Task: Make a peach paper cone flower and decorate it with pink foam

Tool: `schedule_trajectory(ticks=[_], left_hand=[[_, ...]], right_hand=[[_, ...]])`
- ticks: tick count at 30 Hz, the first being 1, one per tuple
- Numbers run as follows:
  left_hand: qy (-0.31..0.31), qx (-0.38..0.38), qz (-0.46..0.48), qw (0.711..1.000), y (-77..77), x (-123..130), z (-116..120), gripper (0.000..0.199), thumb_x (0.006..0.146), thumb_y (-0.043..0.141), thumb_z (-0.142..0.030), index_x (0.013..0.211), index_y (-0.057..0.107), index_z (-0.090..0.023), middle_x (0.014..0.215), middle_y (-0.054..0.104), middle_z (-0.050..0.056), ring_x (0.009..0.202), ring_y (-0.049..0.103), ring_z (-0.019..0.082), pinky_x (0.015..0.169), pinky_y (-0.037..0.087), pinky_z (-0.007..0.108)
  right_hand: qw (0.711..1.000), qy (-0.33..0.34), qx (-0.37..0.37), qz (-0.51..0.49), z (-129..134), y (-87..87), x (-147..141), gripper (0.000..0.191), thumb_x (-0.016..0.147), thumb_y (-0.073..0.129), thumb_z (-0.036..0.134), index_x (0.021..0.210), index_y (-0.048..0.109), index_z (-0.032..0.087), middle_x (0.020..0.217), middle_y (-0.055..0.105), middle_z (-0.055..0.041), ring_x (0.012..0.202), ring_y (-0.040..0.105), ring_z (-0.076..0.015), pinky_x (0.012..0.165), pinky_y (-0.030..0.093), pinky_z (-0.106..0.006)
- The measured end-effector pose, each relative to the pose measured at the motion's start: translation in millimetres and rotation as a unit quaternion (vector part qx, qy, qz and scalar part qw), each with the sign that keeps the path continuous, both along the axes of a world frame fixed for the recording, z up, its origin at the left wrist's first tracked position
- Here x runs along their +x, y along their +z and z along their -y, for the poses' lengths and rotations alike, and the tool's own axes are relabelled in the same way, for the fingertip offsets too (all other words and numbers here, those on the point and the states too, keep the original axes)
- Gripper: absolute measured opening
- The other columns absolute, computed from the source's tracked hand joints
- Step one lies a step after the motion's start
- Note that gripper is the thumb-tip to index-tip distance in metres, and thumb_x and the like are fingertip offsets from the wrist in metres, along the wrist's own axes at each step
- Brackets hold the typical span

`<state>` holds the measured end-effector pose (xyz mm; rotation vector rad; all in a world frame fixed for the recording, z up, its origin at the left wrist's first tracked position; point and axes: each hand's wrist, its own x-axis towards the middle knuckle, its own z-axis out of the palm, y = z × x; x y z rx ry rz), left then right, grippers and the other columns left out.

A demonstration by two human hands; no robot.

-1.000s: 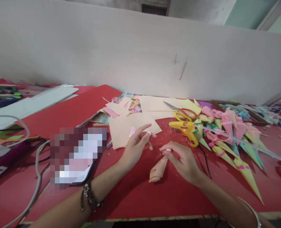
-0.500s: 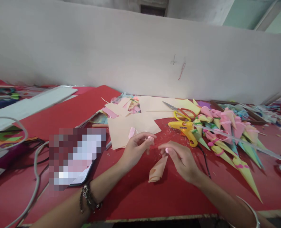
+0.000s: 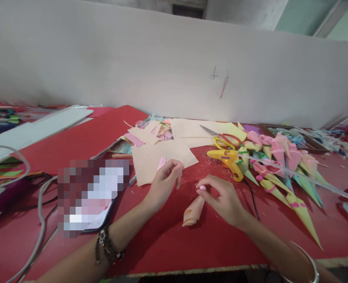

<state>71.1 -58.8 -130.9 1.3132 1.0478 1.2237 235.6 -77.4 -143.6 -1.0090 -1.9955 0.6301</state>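
Observation:
My right hand (image 3: 225, 198) pinches a small pink ball (image 3: 202, 188), perhaps of soft clay, between thumb and forefinger. Below it, a peach paper cone (image 3: 193, 214) lies on the red table (image 3: 162, 251), its wide end toward me and its tip partly behind my fingers. My left hand (image 3: 166, 181) is raised to the left, thumb and fingertips pressed together; anything between them is too small to make out. Just behind it, a pink piece (image 3: 161, 163) rests on a cream sheet (image 3: 146, 165).
A yellow glue gun (image 3: 228, 159) with a long clear stick lies at right, near scissors (image 3: 221, 137). Beyond it are piled pink and yellow cones (image 3: 280, 157). A phone (image 3: 103, 216) lies at left beside a grey cable (image 3: 41, 212). A white wall (image 3: 150, 63) stands behind.
My hands have moved apart: the left slightly left and up, the right slightly left. The pink ball stays in my right fingers. The paper cone lies where it was.

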Motion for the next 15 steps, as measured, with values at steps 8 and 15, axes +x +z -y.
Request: schedule_trajectory(ticks=[8, 15], left_hand=[[-0.013, 0.078, -0.196, 0.977, -2.6, -8.6, -2.3, 0.041, 0.088, 0.024, -0.035, 0.052, 0.035, -0.018, 0.039, 0.030, -0.006, 0.037, 0.031, 0.007, 0.042, 0.027, 0.020], [-0.133, 0.242, -0.599, 0.751, -16.5, -16.9, -16.8, 0.014, 0.083, 0.041, -0.020, 0.088, 0.054, -0.019, 0.087, 0.054, 0.003, 0.064, 0.054, 0.013, 0.054, 0.037, 0.023]], right_hand=[[1.000, 0.026, -0.007, -0.004, -0.5, 0.6, 0.0, 0.017, 0.086, 0.038, 0.022, 0.088, 0.054, 0.019, 0.077, 0.059, -0.0018, 0.070, 0.055, -0.0118, 0.065, 0.042, -0.022], [0.999, 0.021, 0.007, 0.030, -2.0, -0.3, 1.0, 0.007, 0.080, 0.048, 0.020, 0.080, 0.055, 0.019, 0.068, 0.053, 0.0006, 0.056, 0.046, -0.0092, 0.053, 0.038, -0.020]])
